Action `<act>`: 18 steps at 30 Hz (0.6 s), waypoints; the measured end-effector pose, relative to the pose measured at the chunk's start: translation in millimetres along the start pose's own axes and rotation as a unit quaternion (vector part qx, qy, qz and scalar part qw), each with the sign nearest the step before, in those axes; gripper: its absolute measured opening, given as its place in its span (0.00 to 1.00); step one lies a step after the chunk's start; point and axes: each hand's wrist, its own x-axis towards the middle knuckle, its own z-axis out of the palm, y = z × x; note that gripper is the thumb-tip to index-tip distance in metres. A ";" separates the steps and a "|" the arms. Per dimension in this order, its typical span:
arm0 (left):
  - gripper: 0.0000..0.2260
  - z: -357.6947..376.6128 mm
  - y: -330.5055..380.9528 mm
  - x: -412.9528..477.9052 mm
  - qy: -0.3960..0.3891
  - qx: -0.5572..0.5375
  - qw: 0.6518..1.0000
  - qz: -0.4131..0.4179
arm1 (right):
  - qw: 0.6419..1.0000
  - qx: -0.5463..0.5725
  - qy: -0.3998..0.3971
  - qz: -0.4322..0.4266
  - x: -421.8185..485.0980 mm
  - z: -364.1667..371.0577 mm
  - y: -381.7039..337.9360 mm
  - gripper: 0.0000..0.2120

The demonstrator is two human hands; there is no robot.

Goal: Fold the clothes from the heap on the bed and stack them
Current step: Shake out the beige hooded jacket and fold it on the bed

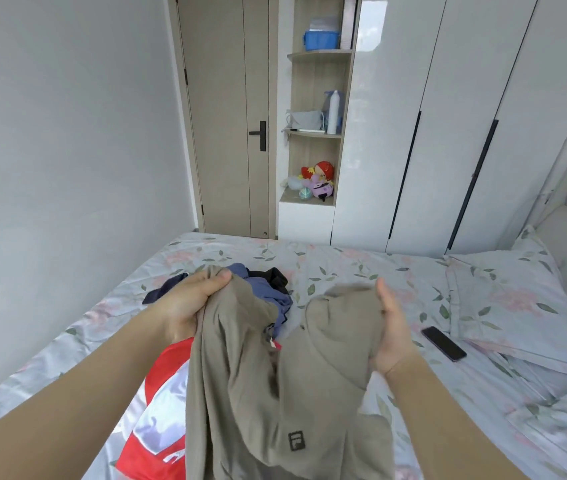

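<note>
1. While it hangs between them, the top (257, 375) is gripped at its upper edge by the left hand (185, 303) and the right hand (394, 334).
2. Its long axis drops toward the near edge.
3. Underneath and just beyond, nearer the left hand, the heap (275, 296) lies on the bed (344, 261).
4. A phone (443, 343) lies to the right.

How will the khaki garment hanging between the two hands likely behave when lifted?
Probably floppy: the khaki garment sags in deep folds between the left hand and right hand. Likely light, since it bunches easily under the left thumb. Its matte cloth seems unlikely to slip.
</note>
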 end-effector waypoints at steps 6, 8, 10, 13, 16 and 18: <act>0.12 -17.3 -9.0 0.3 0.074 0.006 0.997 -0.025 | 0.984 -0.148 0.095 -0.031 1.8 -18.9 13.2 0.17; 0.11 -12.6 -18.4 2.9 0.091 0.053 0.992 -0.073 | 0.934 -0.320 0.157 -0.027 -1.4 -18.5 43.1 0.15; 0.13 -8.8 -24.9 4.0 0.091 0.069 0.988 -0.099 | 0.980 -0.151 0.070 0.112 2.1 -11.4 44.5 0.25; 0.13 -14.4 -24.6 1.7 0.090 0.019 0.994 -0.064 | 0.999 -0.029 -0.040 0.012 4.0 -24.1 17.6 0.24; 0.14 -25.2 -23.2 -0.4 0.079 -0.049 0.994 -0.048 | 0.996 0.003 -0.037 -0.078 -3.0 -22.1 7.3 0.10; 0.14 -26.8 -25.8 -1.0 0.092 -0.023 0.992 -0.087 | 0.999 0.021 -0.001 -0.024 0.5 -32.7 13.0 0.35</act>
